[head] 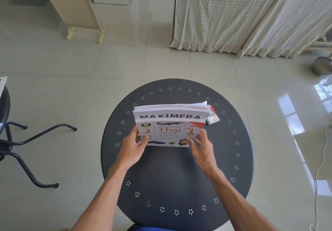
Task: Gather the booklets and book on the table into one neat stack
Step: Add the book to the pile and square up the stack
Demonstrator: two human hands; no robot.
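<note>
A white Thai visual dictionary book (169,133) lies on top of a pile of white booklets (172,112), the uppermost one printed MAXIMERA, in the middle of the round dark table (179,173). My left hand (133,146) grips the book's near left corner, thumb on the cover. At the near right corner my right hand (202,147) touches the book with fingers spread along its edge. The pile looks lifted at its near side, tilted toward me. The lower booklets are mostly hidden under the top one.
A small white and red box (212,118) lies on the table just right of the pile. A black chair base (27,140) stands on the tiled floor at left. A cable (321,158) runs along the floor at right. Cloth-covered furniture (233,15) stands behind.
</note>
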